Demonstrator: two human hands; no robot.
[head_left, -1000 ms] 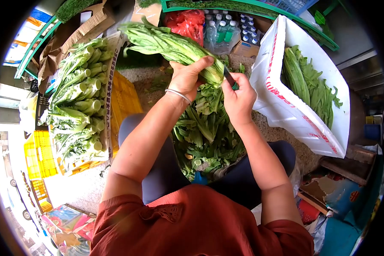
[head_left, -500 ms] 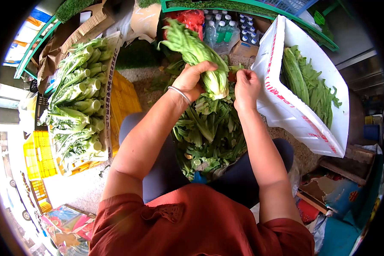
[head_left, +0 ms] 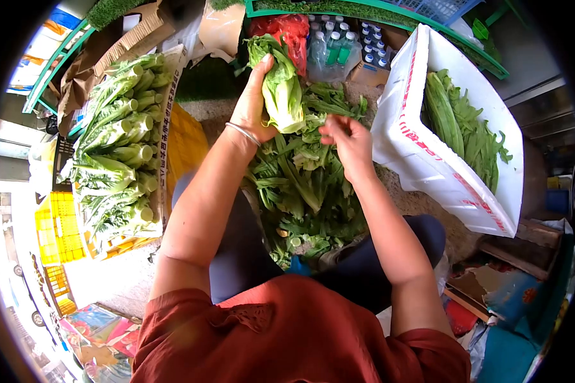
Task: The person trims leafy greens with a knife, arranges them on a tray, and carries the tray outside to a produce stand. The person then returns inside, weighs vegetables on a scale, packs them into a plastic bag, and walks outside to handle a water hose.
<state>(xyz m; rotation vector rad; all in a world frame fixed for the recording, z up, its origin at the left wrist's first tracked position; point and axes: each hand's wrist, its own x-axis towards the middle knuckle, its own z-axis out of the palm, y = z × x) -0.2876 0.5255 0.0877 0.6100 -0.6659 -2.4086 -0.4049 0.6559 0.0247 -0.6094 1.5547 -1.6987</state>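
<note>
My left hand (head_left: 254, 102) is wrapped round a head of leafy lettuce (head_left: 283, 101), its pale cut base pointing down towards me and its leaves upward. Just right of that base is my right hand (head_left: 350, 142), fingers curled in; whether a bit of leaf is between the fingertips I cannot make out. Beneath both hands, between my knees, lies a heap of loose green leaves (head_left: 300, 185).
On the left, trimmed lettuce heads (head_left: 124, 134) are stacked in a printed carton (head_left: 167, 121) by a yellow crate (head_left: 188, 143). A white foam box (head_left: 421, 153) with long greens (head_left: 463, 121) stands tilted at right. Bottles (head_left: 333, 48) and a red bag (head_left: 284, 29) are behind.
The lettuce head has moved left and turned more upright in my left hand. My right hand has drawn left and slightly down, from a pinch to a looser curl.
</note>
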